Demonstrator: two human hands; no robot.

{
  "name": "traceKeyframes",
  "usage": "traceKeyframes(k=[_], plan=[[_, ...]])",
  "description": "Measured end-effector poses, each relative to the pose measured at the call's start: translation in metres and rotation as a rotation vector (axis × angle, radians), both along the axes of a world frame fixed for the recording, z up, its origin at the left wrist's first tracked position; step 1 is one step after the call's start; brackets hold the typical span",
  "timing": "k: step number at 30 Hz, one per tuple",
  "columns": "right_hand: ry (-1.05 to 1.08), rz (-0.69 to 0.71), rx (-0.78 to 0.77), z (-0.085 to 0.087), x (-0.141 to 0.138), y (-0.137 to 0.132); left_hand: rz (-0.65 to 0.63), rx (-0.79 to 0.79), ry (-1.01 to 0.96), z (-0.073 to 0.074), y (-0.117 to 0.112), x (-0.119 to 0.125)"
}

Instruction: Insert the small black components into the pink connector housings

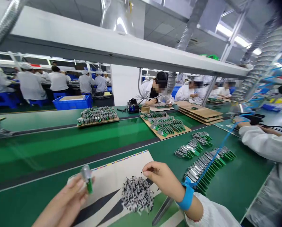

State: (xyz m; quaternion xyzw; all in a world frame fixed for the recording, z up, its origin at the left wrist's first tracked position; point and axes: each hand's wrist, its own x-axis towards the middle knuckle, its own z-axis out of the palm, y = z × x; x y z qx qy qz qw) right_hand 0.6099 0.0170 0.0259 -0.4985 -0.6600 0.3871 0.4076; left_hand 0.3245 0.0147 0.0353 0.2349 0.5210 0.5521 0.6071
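A small green circuit board topped by a silver metal can is held with its long axis nearly upright, the can uppermost and the green end pointing down and tilted slightly to the right. It is pinched between the thumb and fingers of the left hand, above the near edge of a sheet of patterned paper. That sheet is laid on a green conveyor bench, and a heap of small black-and-white parts is piled on it. The right hand, with a blue wrist strap and its coiled cord, is held just above the heap, well to the right of the board, its fingertips drawn together; whether anything is held there cannot be told. Rows of similar green boards are laid beyond it. Wooden trays of boards are set on the farther belts, and a co-worker's white sleeve is seen at the right. Further workers in white coats are seated in the factory hall, beside blue stools and a blue crate.
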Motion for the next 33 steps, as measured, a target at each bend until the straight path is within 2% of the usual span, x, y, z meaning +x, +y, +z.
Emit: traceKeyframes(k=[4, 6, 9, 16, 19, 22, 24, 27, 33], plan=[[0.036, 0.081, -0.059, 0.012, -0.011, -0.009, -0.215, -0.124, -0.217, -0.016, -0.049, 0.032], [0.043, 0.097, -0.034, 0.012, -0.014, -0.015, -0.253, -0.164, -0.241, -0.022, -0.069, 0.048], [0.046, 0.068, 0.089, 0.004, -0.017, -0.025, -0.279, -0.182, -0.205, -0.031, -0.086, 0.063], [-0.040, 0.185, 0.212, -0.017, -0.022, -0.042, -0.314, -0.059, 0.025, -0.044, -0.085, 0.065], [-0.190, 0.184, 0.225, -0.022, -0.021, -0.037, -0.333, -0.051, 0.079, -0.048, -0.083, 0.064], [-0.364, 0.151, 0.179, -0.028, -0.016, -0.028, -0.360, -0.044, 0.091, -0.049, -0.083, 0.062], [-0.408, 0.172, 0.119, -0.031, -0.012, -0.023, -0.379, -0.047, 0.085, -0.048, -0.083, 0.062], [-0.369, 0.226, 0.081, -0.031, -0.011, -0.023, -0.400, -0.034, 0.078, -0.046, -0.083, 0.061], [-0.218, 0.249, 0.105, -0.021, -0.015, -0.032, -0.467, 0.001, 0.098, -0.049, -0.083, 0.059]])
